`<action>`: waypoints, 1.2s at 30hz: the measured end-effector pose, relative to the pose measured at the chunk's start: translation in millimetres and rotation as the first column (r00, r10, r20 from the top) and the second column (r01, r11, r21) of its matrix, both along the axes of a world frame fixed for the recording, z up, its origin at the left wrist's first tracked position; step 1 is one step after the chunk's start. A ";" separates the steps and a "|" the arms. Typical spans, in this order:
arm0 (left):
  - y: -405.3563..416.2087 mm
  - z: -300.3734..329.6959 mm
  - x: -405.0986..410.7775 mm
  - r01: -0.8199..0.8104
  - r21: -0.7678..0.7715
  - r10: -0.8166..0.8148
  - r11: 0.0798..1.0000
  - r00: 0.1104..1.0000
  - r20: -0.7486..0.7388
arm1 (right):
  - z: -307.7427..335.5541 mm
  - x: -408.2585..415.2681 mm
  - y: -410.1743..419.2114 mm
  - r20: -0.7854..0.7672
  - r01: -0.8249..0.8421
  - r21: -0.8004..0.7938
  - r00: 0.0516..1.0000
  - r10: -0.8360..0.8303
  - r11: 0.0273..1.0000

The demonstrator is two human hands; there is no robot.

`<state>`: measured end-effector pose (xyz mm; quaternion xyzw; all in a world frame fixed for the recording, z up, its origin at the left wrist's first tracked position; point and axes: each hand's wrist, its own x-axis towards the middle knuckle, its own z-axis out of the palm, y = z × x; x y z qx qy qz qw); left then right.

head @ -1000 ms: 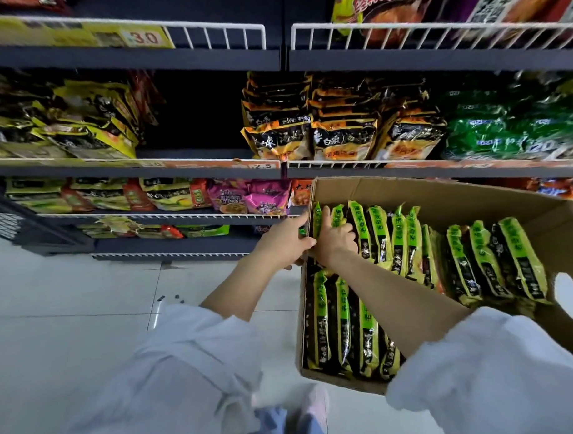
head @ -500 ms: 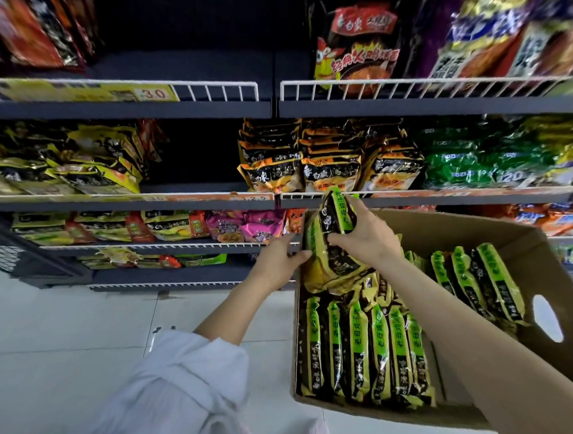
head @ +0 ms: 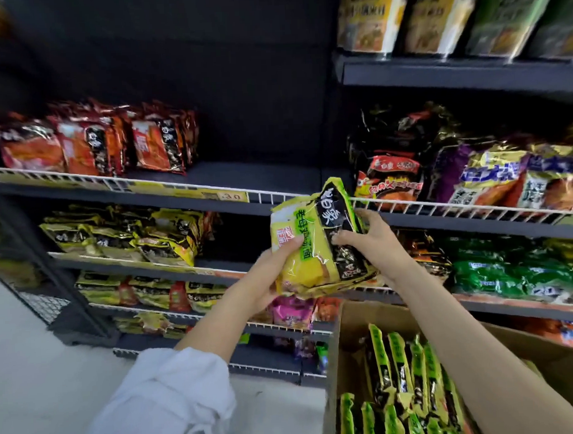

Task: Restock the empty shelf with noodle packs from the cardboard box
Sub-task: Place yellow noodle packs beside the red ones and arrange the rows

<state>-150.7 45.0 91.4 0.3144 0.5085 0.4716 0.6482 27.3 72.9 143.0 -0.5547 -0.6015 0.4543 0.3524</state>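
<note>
A person's left hand [head: 274,275] and right hand [head: 373,243] grip a bundle of noodle packs [head: 318,245] from either side, fingers closed on crinkled, glossy yellow-and-black plastic wrap. The bundle is held up in front of the white wire rail [head: 278,196] of a dark metal shelf [head: 244,172], whose right stretch lies bare beside a row of red packs [head: 97,145]. Below right, an open brown cardboard box [head: 353,321] holds more green-edged packs [head: 404,375] standing on edge in rows. A loose white sleeve [head: 168,399] covers the left arm.
</note>
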 end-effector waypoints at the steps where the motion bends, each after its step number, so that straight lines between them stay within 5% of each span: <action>1: 1.8 6.2 -15.7 -0.031 0.031 0.031 0.999 0.999 -0.008 | 5.3 -18.1 3.8 -0.005 -0.020 0.017 1.000 0.020 1.000; 8: 27.0 41.3 -144.1 -0.325 0.161 0.335 0.932 0.942 -0.034 | 36.3 -174.5 50.6 0.042 -0.092 0.102 0.995 0.088 0.991; 13: 52.8 64.1 -240.2 -0.353 0.247 0.385 0.902 0.918 -0.095 | 61.9 -269.2 79.3 0.027 -0.115 0.234 0.993 0.111 0.965; 15: 60.1 68.8 -277.4 -0.327 0.336 0.416 0.883 0.877 -0.242 | 70.4 -299.5 90.9 0.070 -0.121 0.323 0.992 0.104 0.938; 19: 82.9 77.5 -341.9 -0.228 0.529 0.525 0.817 0.673 -0.521 | 83.6 -351.0 123.0 0.326 -0.238 0.464 0.941 0.085 0.853; 26: 145.9 91.7 -404.9 0.084 0.697 0.656 0.712 0.274 -0.703 | 87.0 -426.4 202.1 0.688 -0.495 0.460 0.723 0.057 0.737; 31: 186.8 88.3 -430.7 0.272 0.422 0.468 0.865 -0.131 -0.874 | 67.3 -461.5 244.0 0.809 -0.655 0.261 0.549 0.209 0.709; 33: 199.9 82.0 -439.3 0.317 0.283 0.359 0.905 -0.212 -0.909 | 55.0 -469.3 253.7 0.798 -0.685 0.167 0.516 0.311 0.709; 36: 211.5 70.6 -447.4 0.341 0.146 0.241 0.929 -0.258 -0.936 | 45.7 -476.6 264.4 0.843 -0.659 0.191 0.490 0.222 0.728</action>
